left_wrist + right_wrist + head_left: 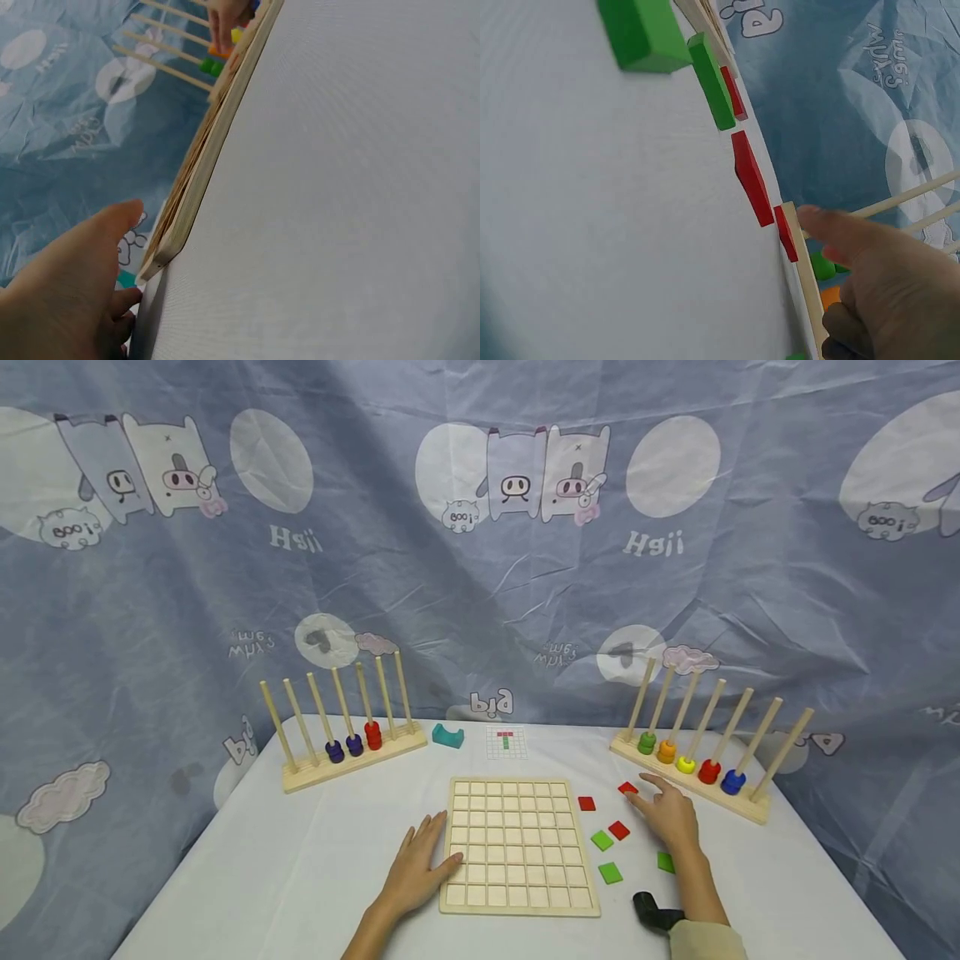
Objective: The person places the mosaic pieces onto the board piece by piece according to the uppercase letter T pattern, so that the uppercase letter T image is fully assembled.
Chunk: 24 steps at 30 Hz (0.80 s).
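Note:
A square wooden grid board [519, 846] with raised dividers lies on the white table. My left hand [416, 864] rests along its left edge, thumb over the rim and fingers stretched out beside it; the left wrist view shows this hand [71, 277] at the board's corner. My right hand [670, 814] reaches over a small red square tile [627, 787], with thumb and forefinger spread at either side of it. In the right wrist view the thumb of that hand [900, 277] points towards the red tile [786, 234].
More red tiles [587, 803] and green tiles [611, 872] lie right of the board. Peg racks with coloured beads stand at back left [352, 760] and back right [690, 777]. A teal block [447, 736], a pattern card [506, 742] and a black curved object [654, 912] are also there.

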Available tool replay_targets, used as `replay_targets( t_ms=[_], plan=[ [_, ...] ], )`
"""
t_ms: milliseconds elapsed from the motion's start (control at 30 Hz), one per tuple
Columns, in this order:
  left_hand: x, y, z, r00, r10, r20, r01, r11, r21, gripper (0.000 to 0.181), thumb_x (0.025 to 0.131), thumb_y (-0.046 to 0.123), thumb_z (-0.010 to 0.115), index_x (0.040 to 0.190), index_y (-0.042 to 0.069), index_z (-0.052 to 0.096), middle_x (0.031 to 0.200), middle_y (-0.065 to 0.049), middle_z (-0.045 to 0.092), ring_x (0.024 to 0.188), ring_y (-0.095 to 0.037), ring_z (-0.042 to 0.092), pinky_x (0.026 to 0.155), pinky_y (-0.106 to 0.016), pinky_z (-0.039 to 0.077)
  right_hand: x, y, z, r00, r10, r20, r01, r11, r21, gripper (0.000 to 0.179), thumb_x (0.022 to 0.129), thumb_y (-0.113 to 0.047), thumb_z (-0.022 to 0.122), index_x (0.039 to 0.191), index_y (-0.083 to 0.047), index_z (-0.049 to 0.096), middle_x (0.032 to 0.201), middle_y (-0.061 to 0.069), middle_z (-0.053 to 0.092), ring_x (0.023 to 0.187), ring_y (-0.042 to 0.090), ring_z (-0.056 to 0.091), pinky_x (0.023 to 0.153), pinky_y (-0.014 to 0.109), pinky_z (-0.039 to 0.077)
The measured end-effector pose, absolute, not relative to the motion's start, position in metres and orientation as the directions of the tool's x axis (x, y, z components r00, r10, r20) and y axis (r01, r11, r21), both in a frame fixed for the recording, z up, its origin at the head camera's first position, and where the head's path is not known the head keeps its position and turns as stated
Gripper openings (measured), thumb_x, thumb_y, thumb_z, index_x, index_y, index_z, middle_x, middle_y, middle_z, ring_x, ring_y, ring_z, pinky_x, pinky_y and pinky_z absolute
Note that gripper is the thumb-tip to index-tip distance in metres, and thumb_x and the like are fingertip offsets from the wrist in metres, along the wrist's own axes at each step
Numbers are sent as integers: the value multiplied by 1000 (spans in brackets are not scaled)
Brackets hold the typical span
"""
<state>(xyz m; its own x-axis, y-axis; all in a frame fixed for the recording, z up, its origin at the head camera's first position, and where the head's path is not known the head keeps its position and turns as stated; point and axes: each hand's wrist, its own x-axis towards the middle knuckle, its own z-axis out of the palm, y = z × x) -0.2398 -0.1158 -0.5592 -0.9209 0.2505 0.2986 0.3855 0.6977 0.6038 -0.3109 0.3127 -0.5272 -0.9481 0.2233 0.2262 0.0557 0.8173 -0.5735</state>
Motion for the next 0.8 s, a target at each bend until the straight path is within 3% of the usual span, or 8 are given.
replay_targets(
  t_ms=[67, 133, 267, 367, 800],
  plan=[
    [-240, -116, -560, -914, 257, 313, 398, 712, 578, 74, 89, 51, 51, 143, 5, 32, 144, -10, 36, 135, -30, 25, 109, -51, 13, -311, 313, -529, -955, 209, 209, 57, 824, -563, 56, 80, -39, 69, 123, -5, 57, 58, 8, 49, 54, 20, 40, 46, 31, 32],
    [-240, -116, -561, -908, 262, 327, 409, 721, 559, 73, 89, 51, 51, 142, 5, 34, 143, -9, 38, 135, -29, 27, 109, -51, 14, -311, 314, -530, -959, 198, 203, 56, 833, -551, 57, 79, -38, 70, 122, -2, 58, 61, 8, 52, 55, 19, 42, 47, 32, 34],
    [-240, -118, -562, -903, 267, 338, 417, 735, 535, 72, 88, 52, 51, 141, 5, 35, 143, -9, 38, 134, -29, 28, 109, -49, 15, -312, 315, -531, -966, 181, 184, 56, 844, -533, 59, 78, -42, 70, 121, -2, 59, 81, 20, 63, 64, 24, 52, 56, 40, 46],
    [-240, -119, -563, -905, 274, 325, 414, 741, 529, 71, 89, 52, 51, 141, 7, 37, 144, -8, 37, 135, -28, 26, 110, -48, 14, -314, 316, -534, -970, 175, 171, 60, 848, -527, 58, 79, -44, 69, 119, -3, 60, 91, 24, 63, 68, 26, 55, 57, 42, 47],
    [-239, -120, -561, -899, 303, 317, 430, 750, 502, 64, 89, 47, 53, 139, 10, 42, 143, -5, 39, 134, -29, 28, 109, -50, 15, -318, 318, -537, -965, 200, 168, 80, 839, -539, 42, 82, -34, 67, 112, -4, 65, 61, 3, 53, 58, 20, 46, 50, 32, 39]
  ],
)
